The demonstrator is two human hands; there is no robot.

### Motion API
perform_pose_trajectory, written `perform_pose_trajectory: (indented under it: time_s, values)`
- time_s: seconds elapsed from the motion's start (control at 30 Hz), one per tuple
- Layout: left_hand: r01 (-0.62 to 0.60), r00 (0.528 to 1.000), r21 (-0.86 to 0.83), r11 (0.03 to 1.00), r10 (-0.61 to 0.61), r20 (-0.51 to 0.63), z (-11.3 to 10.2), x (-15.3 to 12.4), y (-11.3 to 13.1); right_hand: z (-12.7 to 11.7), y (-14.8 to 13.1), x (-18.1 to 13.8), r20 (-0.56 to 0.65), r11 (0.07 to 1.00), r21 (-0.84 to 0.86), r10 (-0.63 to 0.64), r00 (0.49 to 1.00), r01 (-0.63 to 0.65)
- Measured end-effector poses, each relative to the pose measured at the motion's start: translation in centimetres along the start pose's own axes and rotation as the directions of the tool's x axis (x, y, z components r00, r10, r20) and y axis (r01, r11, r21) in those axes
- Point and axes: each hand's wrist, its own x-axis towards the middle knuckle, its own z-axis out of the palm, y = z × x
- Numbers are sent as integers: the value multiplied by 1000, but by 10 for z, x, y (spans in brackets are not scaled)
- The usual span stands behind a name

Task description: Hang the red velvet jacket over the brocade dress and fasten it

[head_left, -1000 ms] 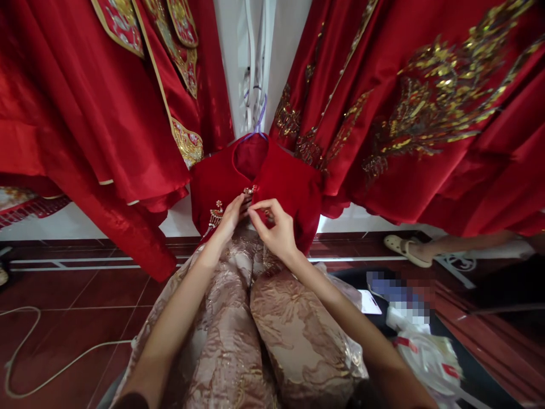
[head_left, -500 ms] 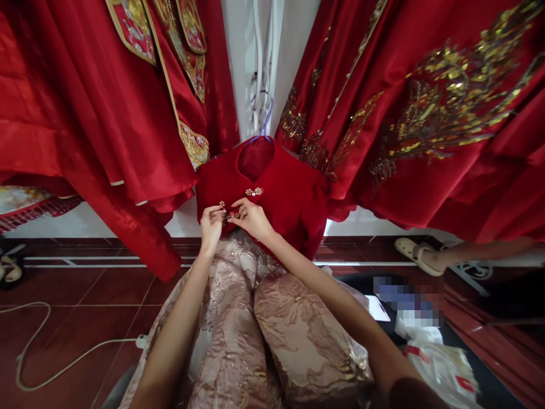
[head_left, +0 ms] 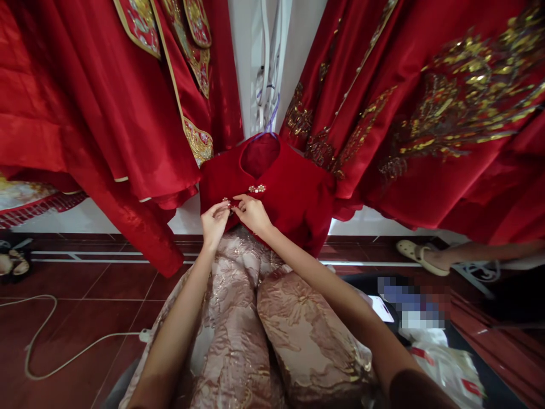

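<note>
Hanging close left of the grips: red robe (head_left: 106,113), open floor (head_left: 106,284) under it. Both grips pinched shut: left hand (head_left: 214,222) and right hand (head_left: 254,214) meet fingertip to fingertip on the clasp (head_left: 227,203), front of the velvet top (head_left: 298,199). The embroidered robe (head_left: 426,142) crowds the right.

Hanging red gowns (head_left: 106,113) close on both sides of the velvet jacket (head_left: 293,193); open floor (head_left: 85,284) lower left.

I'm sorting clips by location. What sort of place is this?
Probably a bridal dress shop or costume workroom: long red gowns with gold embroidery hang on both sides, a small red velvet jacket hangs on a hanger between them, and the left hand and right hand pinch its clasp.
</note>
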Motion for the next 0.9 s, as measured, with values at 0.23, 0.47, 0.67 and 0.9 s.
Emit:
perform_pose_trajectory:
  time_s: [0.23, 0.47, 0.67, 0.9]
  values:
    - [-98, 994, 165, 981, 89, 63, -6, 5, 2, 3, -3, 1, -43, 999, -50, -6, 999, 4]
    - [-220, 968, 365, 904, 156, 199, -17, 19, 7, 2, -5, -1, -49, 995, -95, 5, 999, -10]
    - [-212, 949, 292, 933, 125, 289, -19, 31, -4, -2, -5, 0, -39, 1000, 26, 16, 999, -15]
    - [-172, 983, 404, 899, 131, 127, -24, -18, -46, -29, 9, -49, 74, 997, 59, 40, 996, -45]
